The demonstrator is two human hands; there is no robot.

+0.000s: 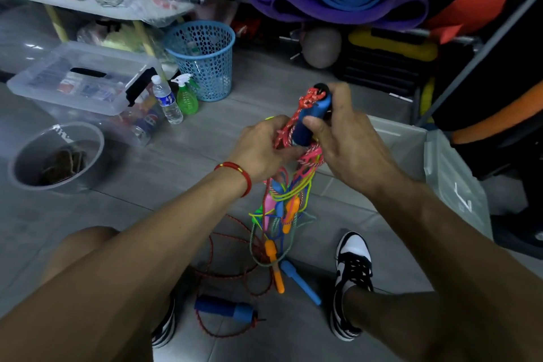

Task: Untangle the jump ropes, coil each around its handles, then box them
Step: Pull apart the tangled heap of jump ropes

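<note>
My right hand (pixel 349 141) grips a blue foam handle (pixel 313 117) held upright, with red braided rope (pixel 311 96) knotted at its top. My left hand (pixel 264 147) pinches the red rope beside the handle. Below both hands hangs a tangle of coloured ropes (pixel 286 203) with orange, pink and blue plastic handles. The red rope loops down on the floor to a second blue foam handle (pixel 224 307). A thin blue handle (pixel 301 281) and an orange handle (pixel 277 278) touch the floor.
An open translucent box (pixel 411 153) stands behind my right hand, its lid (pixel 455 185) leaning at the right. A clear lidded bin (pixel 85 79), blue mesh basket (pixel 202 59), water bottle (pixel 167 100), green spray bottle (pixel 186 95) and grey bowl (pixel 58 156) sit at left. My shoes flank the ropes.
</note>
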